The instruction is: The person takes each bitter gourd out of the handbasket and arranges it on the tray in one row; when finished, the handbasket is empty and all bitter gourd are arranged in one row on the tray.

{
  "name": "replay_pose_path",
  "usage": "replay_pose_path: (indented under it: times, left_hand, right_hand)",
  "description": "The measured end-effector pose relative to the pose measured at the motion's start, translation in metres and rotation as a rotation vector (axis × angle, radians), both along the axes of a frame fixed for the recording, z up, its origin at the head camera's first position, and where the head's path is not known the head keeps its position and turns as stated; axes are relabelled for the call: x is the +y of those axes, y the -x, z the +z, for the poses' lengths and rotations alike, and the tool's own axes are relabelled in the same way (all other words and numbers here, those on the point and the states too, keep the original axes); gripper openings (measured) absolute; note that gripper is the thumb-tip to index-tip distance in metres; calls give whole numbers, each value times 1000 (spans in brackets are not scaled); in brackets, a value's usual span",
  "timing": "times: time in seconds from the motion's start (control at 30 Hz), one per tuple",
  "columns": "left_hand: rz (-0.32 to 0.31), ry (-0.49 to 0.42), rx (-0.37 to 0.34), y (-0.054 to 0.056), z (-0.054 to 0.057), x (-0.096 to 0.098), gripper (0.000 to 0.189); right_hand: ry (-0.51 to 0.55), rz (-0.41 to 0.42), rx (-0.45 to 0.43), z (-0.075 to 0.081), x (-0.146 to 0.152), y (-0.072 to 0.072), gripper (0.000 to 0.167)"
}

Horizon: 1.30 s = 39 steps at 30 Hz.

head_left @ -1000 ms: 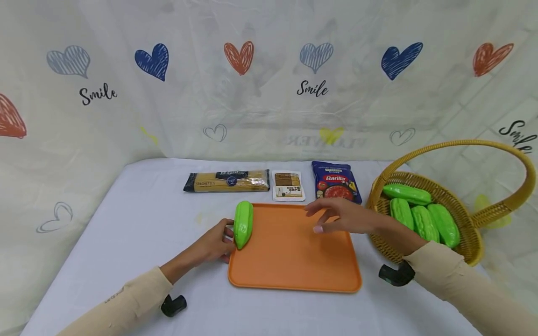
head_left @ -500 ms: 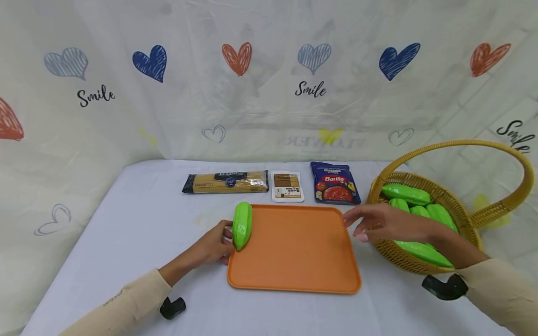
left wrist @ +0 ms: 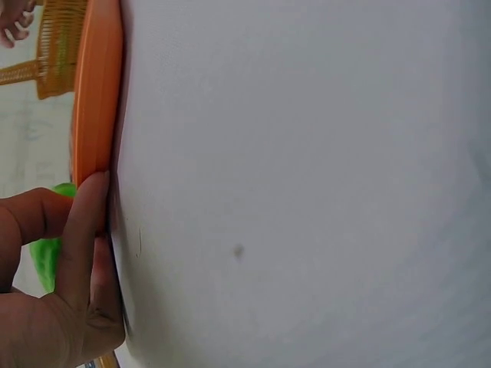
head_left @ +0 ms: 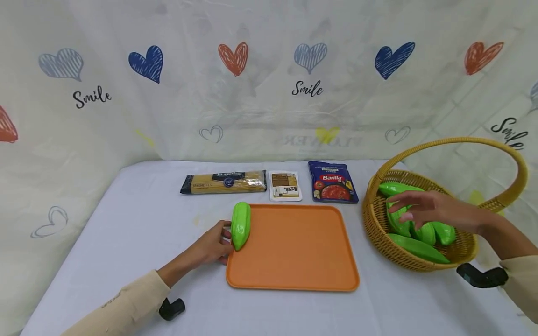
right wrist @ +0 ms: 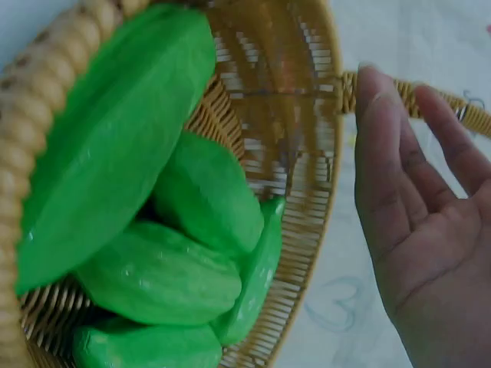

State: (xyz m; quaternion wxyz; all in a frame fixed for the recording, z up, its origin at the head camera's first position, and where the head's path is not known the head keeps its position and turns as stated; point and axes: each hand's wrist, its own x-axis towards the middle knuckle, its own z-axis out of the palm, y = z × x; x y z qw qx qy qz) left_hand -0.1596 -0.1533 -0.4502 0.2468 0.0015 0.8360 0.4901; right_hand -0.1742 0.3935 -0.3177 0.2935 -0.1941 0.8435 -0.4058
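My left hand (head_left: pixel 216 243) grips the left rim of an orange tray (head_left: pixel 294 252), with the fingers at its edge in the left wrist view. On the tray, along that rim, lies a bright green, ridged, pointed fruit (head_left: pixel 241 225) close by my fingers. My right hand (head_left: pixel 441 212) hovers over a wicker basket (head_left: pixel 371 224) with fingers loosely extended and nothing held. Several similar green ridged fruits (head_left: pixel 420 248) lie in the basket. The right wrist view shows a large green fruit (right wrist: pixel 123 146) near the rim, with smaller ones below it.
Behind the tray lie a spaghetti pack (head_left: pixel 224 182), a small white-and-brown packet (head_left: pixel 285 185) and a blue Barilla pouch (head_left: pixel 333 182). The basket's tall handle (head_left: pixel 454 140) arches above it. A heart-printed cloth (head_left: pixel 269 102) hangs at the back of the white-covered table (head_left: pixel 126 224).
My right hand has moved right, from above the tray to above the basket. My left hand and the green fruit on the tray stay in place.
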Motion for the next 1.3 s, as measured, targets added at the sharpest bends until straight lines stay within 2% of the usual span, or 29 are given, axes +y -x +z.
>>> replay_pose_path:
  times: [0.17,0.43,0.77,1.03,1.3]
  left_hand:
    - [8,-1,1,-1,0,-1,75]
    - [16,-16,3,-1,-1,2,74]
    - [28,-25,5,-5,-3,-3,74]
    - [5,-22,0,-4,-2,0,74]
    - [11,-19,11,-2,0,1,74]
  right_hand:
    - [-118,-109,20,-4,10,17,55]
    - [-212,-165,50,-15,25,36,65]
    - [-192,-169,-55,-30,27,49,74]
    - [-266,-210,-15,-35,24,54,75]
    - [-306,-237,109,-39,16,58,74]
